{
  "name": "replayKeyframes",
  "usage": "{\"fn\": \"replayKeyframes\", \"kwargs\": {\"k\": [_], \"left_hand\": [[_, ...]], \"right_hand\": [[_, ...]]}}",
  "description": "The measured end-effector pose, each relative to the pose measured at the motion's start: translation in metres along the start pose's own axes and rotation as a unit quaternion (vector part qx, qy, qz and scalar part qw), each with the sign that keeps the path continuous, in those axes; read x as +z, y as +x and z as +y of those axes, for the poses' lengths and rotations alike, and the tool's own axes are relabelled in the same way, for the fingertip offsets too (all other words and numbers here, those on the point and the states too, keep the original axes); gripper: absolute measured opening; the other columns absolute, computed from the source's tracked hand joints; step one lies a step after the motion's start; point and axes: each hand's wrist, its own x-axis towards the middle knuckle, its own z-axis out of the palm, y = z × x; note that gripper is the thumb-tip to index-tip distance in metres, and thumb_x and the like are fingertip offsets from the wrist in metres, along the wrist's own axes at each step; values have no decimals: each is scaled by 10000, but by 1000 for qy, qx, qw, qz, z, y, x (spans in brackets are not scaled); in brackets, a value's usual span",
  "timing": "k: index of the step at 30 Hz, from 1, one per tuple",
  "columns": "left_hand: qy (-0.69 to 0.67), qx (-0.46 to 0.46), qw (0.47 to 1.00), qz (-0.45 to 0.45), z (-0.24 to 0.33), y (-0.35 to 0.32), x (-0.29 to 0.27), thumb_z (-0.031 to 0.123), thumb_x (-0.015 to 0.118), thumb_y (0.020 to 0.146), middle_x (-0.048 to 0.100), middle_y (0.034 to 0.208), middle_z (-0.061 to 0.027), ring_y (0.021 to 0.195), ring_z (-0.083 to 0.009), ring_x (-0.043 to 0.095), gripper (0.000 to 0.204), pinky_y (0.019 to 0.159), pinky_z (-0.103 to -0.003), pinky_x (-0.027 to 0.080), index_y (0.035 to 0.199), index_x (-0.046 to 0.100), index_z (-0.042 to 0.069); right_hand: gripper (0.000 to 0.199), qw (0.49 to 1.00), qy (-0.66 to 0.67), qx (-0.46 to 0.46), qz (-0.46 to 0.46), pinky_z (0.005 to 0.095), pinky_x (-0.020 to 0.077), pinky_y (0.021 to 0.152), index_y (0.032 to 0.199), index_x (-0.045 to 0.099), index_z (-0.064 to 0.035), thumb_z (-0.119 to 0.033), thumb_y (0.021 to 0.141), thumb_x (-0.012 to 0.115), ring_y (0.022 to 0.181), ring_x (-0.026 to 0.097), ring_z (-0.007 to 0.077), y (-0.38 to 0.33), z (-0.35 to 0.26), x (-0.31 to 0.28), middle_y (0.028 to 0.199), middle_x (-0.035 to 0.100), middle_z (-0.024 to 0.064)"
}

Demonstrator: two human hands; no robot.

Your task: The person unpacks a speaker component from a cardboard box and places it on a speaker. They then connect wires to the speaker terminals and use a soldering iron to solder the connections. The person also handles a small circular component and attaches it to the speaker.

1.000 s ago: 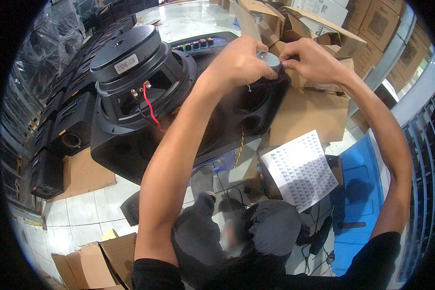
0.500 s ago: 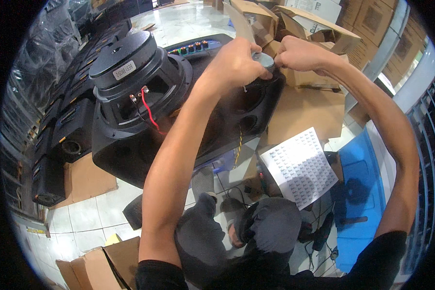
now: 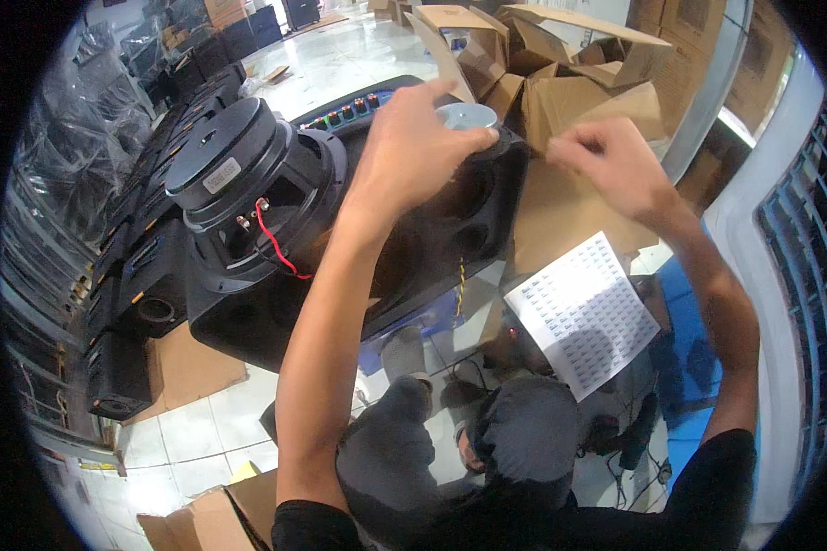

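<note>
A large black speaker cabinet (image 3: 248,317) lies before me with its open front part facing up. A big woofer (image 3: 216,151) rests on its left part, magnet up, with a red wire (image 3: 280,250) on its terminal. My left hand (image 3: 413,147) spans a round silver-grey driver (image 3: 469,116) at the cabinet's right end, thumb at its near side and fingers behind. To the right, my right hand (image 3: 611,165) hangs in the air apart from the driver, fingers curled into a pinch. Whether anything small is between them is hidden.
A sheet of small printed labels (image 3: 583,312) lies at right, above a blue plastic piece (image 3: 689,367). Opened cardboard boxes (image 3: 579,110) stand behind. More black speakers (image 3: 152,275) line the left side. A yellow-black twisted wire (image 3: 460,289) hangs from the cabinet.
My right hand has drawn away from the driver, right and toward me. My left hand stays at the driver, its fingers spread wider. The whole view has shifted slightly.
</note>
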Motion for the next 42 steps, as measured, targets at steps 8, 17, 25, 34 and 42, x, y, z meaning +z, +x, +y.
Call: {"fn": "replayKeyframes", "kwargs": {"k": [8,17,25,34,42], "left_hand": [[-117,-6,982,149,26,-136,-35,77,733,828,742,1043,-132,943,-217,688,304,890,-320,518,1114,724,-24],[-161,-380,911,4,-60,-304,-43,89,717,908,755,993,-123,920,-182,706,189,819,-310,560,1049,748,-33],[-137,-513,832,162,-133,-455,-60,202,651,998,735,938,-109,836,-150,675,277,792,-304,558,1099,725,-45],[77,-600,784,137,-176,-562,-58,173,677,922,765,869,-138,770,-166,729,282,744,-299,588,1052,738,-69],[51,-621,777,88,-177,-562,-32,203,719,865,766,882,-165,771,-178,741,289,733,-315,581,1024,758,-35]], "right_hand": [[53,979,199,-33,-14,348,527,709,846,698,24,-19,852,730,757,679,248,-144,-30,50,848,696,136],[163,918,364,6,-156,362,554,875,949,748,50,-78,881,673,957,730,283,-182,-20,92,1003,754,183],[433,955,284,52,-65,443,514,922,871,684,97,-253,972,450,921,690,337,-211,10,93,929,718,256],[431,929,339,147,9,423,500,966,1033,671,74,-257,1058,396,999,665,297,-226,19,107,1009,704,216],[421,981,177,74,25,424,504,960,1037,653,87,-257,1062,412,994,658,287,-222,-4,105,1012,695,219]]}}
